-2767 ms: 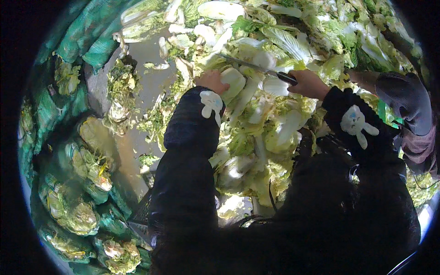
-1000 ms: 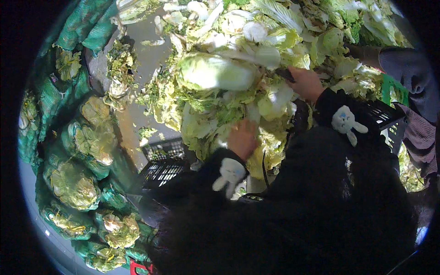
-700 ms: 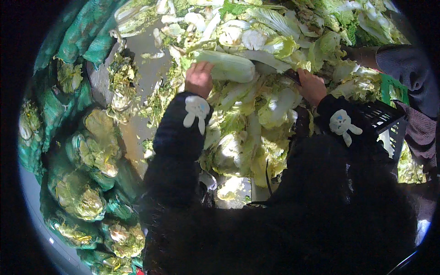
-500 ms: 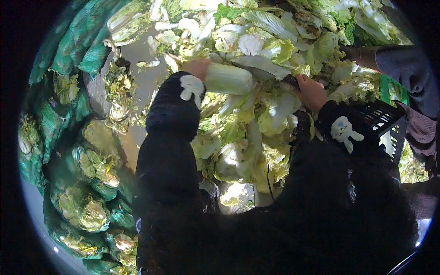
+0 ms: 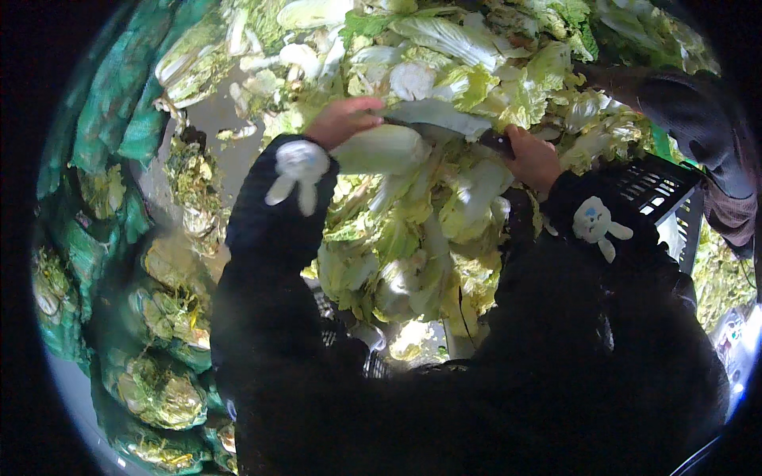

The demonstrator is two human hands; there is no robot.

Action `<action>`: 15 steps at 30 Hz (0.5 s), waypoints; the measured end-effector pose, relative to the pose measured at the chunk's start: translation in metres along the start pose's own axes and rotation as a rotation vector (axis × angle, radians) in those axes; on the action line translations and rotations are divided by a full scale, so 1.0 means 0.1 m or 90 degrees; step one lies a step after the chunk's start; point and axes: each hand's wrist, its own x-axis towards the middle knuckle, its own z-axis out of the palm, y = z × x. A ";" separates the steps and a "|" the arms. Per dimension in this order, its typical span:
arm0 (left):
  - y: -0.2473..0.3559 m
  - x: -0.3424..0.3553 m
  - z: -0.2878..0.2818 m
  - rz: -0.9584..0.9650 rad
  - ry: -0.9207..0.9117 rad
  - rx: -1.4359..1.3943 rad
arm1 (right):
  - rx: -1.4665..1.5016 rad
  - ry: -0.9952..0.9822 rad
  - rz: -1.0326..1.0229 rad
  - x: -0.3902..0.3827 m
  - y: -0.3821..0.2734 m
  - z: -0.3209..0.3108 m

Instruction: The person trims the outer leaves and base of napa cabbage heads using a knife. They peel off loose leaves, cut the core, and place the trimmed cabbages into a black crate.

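A pale napa cabbage [image 5: 385, 151] lies sideways on a heap of loose cabbage leaves [image 5: 413, 238]. My left hand [image 5: 345, 123] is closed at its upper left side, the fingertips close to the tip of a knife; the leaves and the cabbage partly hide what the fingers press on. My right hand [image 5: 533, 161] is wrapped round the dark handle of the knife [image 5: 432, 131]. The blade points left, just beyond the cabbage. A broad white leaf [image 5: 444, 117] shows behind the blade.
Green mesh sacks [image 5: 119, 103] packed with cabbages line the left side. More trimmed cabbage and leaves [image 5: 452, 40] cover the far side. At the right stands a black plastic crate [image 5: 657, 189], near another person's dark sleeve [image 5: 698, 119].
My left hand has shifted up over the cabbage, toward the knife tip. More of the blade shows now. The whole view has slid a little to the left.
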 end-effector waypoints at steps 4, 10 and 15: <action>0.56 -0.33 -0.11 0.072 0.036 -0.941 | 0.009 -0.074 0.040 0.02 0.00 0.01; 0.70 -0.57 -0.28 0.104 -0.030 -0.979 | 0.045 -0.049 -0.030 0.01 0.02 0.00; 0.13 -0.49 -0.77 -0.261 0.121 0.192 | -0.025 -0.155 -0.042 0.01 0.08 -0.12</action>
